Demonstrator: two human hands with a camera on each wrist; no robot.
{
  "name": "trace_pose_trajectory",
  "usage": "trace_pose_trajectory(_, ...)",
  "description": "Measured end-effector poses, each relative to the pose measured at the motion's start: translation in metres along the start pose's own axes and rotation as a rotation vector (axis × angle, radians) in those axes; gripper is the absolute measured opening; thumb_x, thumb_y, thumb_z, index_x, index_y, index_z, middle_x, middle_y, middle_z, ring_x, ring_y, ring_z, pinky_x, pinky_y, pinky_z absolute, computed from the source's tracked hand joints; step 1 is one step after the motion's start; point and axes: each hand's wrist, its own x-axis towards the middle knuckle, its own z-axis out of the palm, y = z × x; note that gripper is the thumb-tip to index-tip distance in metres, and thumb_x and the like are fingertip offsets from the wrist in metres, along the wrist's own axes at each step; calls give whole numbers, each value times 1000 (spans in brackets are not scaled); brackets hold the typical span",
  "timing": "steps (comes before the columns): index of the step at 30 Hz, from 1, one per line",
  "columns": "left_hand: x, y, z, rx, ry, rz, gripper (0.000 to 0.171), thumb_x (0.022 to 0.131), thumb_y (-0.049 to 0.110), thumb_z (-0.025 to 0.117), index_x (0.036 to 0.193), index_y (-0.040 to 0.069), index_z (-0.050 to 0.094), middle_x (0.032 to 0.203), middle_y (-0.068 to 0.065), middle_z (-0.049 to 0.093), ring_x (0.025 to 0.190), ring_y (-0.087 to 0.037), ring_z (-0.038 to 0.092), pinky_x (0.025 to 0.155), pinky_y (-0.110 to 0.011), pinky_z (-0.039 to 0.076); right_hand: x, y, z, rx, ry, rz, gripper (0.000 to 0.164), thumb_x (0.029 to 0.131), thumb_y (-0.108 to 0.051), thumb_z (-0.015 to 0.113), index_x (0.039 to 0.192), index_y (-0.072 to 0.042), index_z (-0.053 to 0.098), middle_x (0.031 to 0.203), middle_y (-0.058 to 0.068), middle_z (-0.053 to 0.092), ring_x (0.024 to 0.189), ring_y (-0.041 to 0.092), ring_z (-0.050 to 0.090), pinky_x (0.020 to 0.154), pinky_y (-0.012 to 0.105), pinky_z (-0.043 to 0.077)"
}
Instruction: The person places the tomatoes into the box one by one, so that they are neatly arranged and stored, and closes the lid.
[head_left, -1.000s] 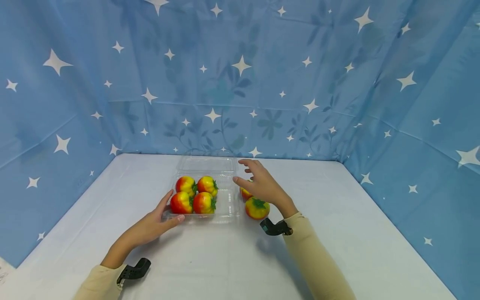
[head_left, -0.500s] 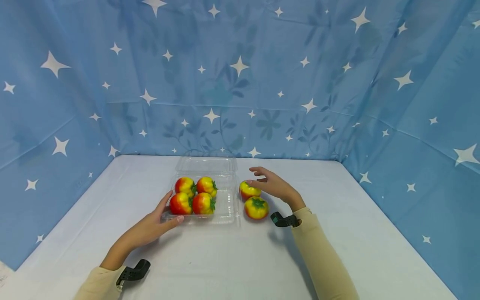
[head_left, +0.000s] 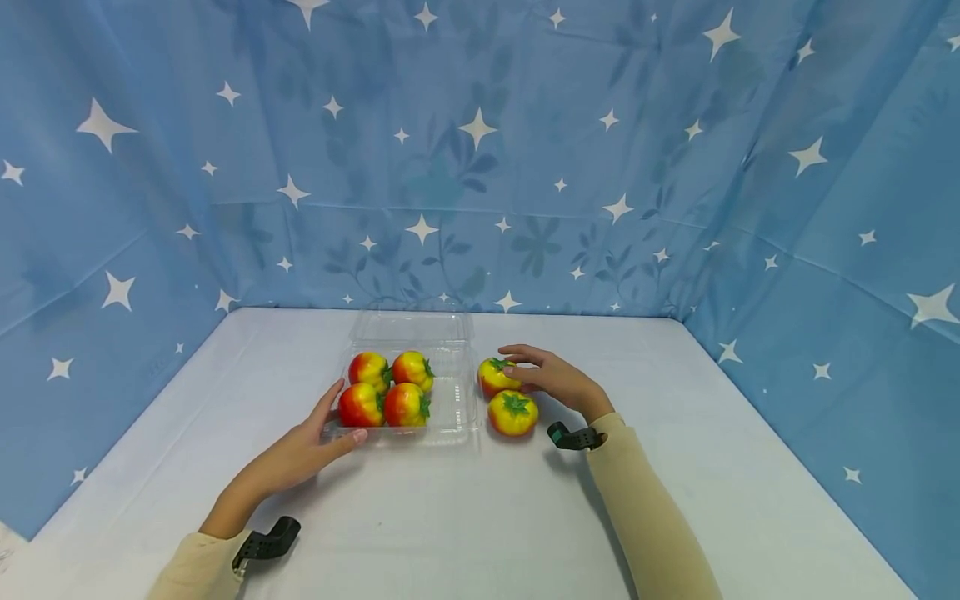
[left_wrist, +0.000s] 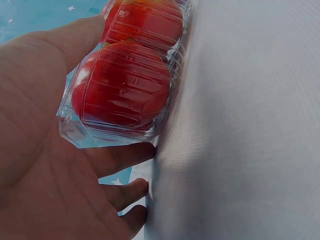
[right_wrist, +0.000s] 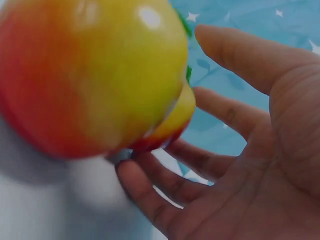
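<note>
A clear plastic clamshell box lies on the table, lid tipped back. Several red-and-yellow tomato-like fruits with green leafy tops fill its left part. My left hand rests at the box's near left corner, thumb along the front and fingers spread down the side; the left wrist view shows the thumb against the clear wall. To the right of the box sit two more such fruits, one nearer and one farther. My right hand reaches over the farther one, fingers loosely spread; contact is unclear.
A white cloth covers the table. Blue star-patterned curtains stand along its back and sides. The box's raised lid is close to the back curtain. Each wrist wears a black strap.
My right hand has drawn back from the box's right side, moving right and down to the farther loose fruit. The left hand and the box have stayed in place.
</note>
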Motion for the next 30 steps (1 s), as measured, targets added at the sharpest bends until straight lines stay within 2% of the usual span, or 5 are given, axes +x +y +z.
trace_pose_trajectory(6, 0, 0, 0, 10, -2, 9, 106, 104, 48, 68, 172, 8, -2, 169, -39, 15, 152, -61, 25, 113, -79, 28, 1, 9, -1, 84, -21, 41, 61, 102, -28, 73, 158, -12, 53, 162, 18, 43, 135, 36, 50, 110, 45, 49)
trace_pose_trajectory(13, 1, 1, 1, 5, -5, 1, 106, 104, 48, 68, 172, 9, -2, 169, -39, 18, 152, -60, 27, 113, -78, 30, 1, 10, 3, 69, -28, 42, 65, 101, -28, 75, 160, -12, 51, 161, 17, 45, 142, 37, 44, 121, 55, 37)
trace_pose_trajectory(19, 0, 2, 1, 7, -6, 4, 105, 104, 48, 68, 172, 9, -3, 168, -40, 18, 151, -61, 26, 113, -78, 29, 3, 7, 4, 55, -11, 29, 64, 102, -27, 74, 159, -9, 51, 158, 19, 48, 139, 37, 47, 118, 51, 41)
trace_pose_trajectory(26, 0, 0, 1, 5, -8, -12, 105, 104, 50, 66, 172, 10, -3, 168, -39, 19, 151, -61, 25, 113, -79, 28, 1, 9, 0, 134, 40, 35, 63, 103, -25, 73, 160, -10, 50, 156, 23, 47, 125, 33, 54, 98, 35, 56)
trace_pose_trajectory(30, 0, 1, 1, 5, -5, -17, 104, 104, 51, 66, 173, 11, -2, 169, -38, 18, 152, -61, 24, 114, -79, 27, -1, 8, -4, 223, 42, -13, 64, 107, -16, 65, 166, -10, 40, 154, 28, 43, 124, 35, 57, 104, 42, 56)
